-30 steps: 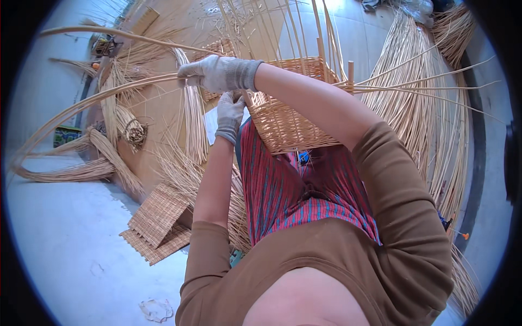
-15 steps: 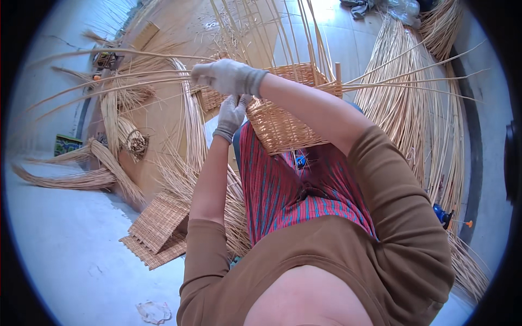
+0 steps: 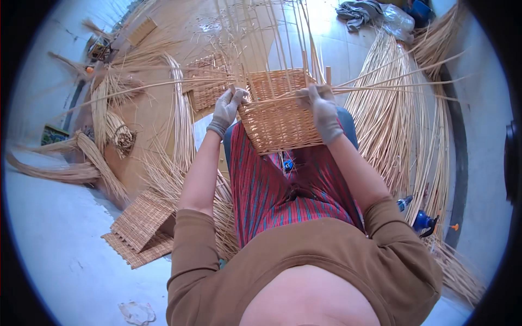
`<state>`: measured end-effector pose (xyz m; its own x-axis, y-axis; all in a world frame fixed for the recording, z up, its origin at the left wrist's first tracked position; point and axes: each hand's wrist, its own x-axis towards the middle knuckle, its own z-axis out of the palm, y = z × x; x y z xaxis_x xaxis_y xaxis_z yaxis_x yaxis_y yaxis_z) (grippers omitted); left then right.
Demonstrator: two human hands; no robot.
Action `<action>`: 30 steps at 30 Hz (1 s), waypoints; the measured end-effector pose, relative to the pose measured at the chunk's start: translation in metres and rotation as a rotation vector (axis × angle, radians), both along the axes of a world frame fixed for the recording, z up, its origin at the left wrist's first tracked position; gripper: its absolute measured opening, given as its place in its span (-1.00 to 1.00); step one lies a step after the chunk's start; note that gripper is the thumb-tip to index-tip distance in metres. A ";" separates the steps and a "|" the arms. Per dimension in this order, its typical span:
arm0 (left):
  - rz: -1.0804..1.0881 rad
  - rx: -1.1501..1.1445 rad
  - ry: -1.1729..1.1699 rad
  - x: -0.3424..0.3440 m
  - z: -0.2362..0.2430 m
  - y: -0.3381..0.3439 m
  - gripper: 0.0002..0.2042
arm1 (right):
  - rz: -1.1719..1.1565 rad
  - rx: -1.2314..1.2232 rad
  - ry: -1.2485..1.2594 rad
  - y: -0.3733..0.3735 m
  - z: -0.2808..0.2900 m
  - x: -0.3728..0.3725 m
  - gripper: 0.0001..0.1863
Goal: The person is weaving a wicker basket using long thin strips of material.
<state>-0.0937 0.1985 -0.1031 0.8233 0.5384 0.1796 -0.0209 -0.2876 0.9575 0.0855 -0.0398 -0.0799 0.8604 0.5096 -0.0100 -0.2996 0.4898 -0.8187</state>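
Note:
A half-woven wicker basket (image 3: 280, 129) rests on my lap, its near wall towards me and thin upright rods (image 3: 280, 41) rising from its far side. My left hand (image 3: 226, 113), in a grey work glove, is closed on the basket's left front corner. Also gloved, my right hand (image 3: 322, 111) pinches a pale wicker strand (image 3: 277, 100) that runs along the top of the near wall. Long loose strands (image 3: 136, 87) stick out leftward past my left hand, and more strands (image 3: 402, 86) reach out to the right. My fingertips partly hide the rim.
Flat woven panels (image 3: 142, 220) lie at lower left, another woven panel (image 3: 209, 81) beyond my left hand. A large spread of wicker rods (image 3: 380, 103) covers the right floor. Bundles (image 3: 98, 157) lie on the left. A blue bottle-like object (image 3: 423, 221) is at my right, plastic bags (image 3: 397, 22) far right.
My right hand has swung from the left corner back to the right part of the near rim, drawing a strand across. My left hand has risen slightly to the corner.

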 end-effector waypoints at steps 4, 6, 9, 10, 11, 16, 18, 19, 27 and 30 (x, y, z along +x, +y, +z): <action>0.079 -0.025 0.181 -0.005 0.022 -0.004 -0.67 | 0.055 -0.092 -0.052 -0.024 -0.036 0.024 -0.86; 0.160 -0.028 0.224 -0.005 0.040 -0.008 -0.69 | 0.096 -0.212 -0.026 -0.019 -0.031 0.032 -0.88; 0.502 0.622 0.096 -0.002 0.060 -0.022 -0.70 | 0.067 -0.273 -0.027 -0.014 -0.020 0.031 -0.86; 0.460 0.575 0.283 0.006 0.061 -0.029 -0.70 | 0.036 -0.292 -0.037 -0.014 -0.020 0.027 -0.85; 0.324 0.583 0.392 0.012 0.061 -0.035 -0.69 | 0.018 -0.351 0.013 -0.016 -0.020 0.024 -0.84; 0.032 0.027 0.685 0.040 0.045 -0.045 -0.59 | 0.078 -0.257 -0.114 -0.019 -0.020 0.019 -0.82; 0.038 -0.054 0.698 0.042 0.036 -0.043 -0.49 | 0.025 -0.384 -0.375 0.003 -0.002 0.021 -0.73; 0.032 0.087 0.677 0.042 0.032 -0.043 -0.47 | -0.016 -0.518 -0.440 0.017 0.013 0.023 -0.68; 0.270 0.304 0.624 0.050 0.010 -0.040 -0.50 | -0.064 -0.859 -1.355 0.136 0.104 0.017 -0.54; 0.234 0.196 0.663 0.045 0.010 -0.037 -0.60 | 0.168 -0.541 -0.882 0.062 0.054 0.037 -0.57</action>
<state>-0.0489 0.1615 -0.0928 0.6596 0.7229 -0.2058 0.6286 -0.3805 0.6783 0.1222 0.0219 -0.0261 0.5918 0.7378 0.3246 0.4802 0.0008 -0.8771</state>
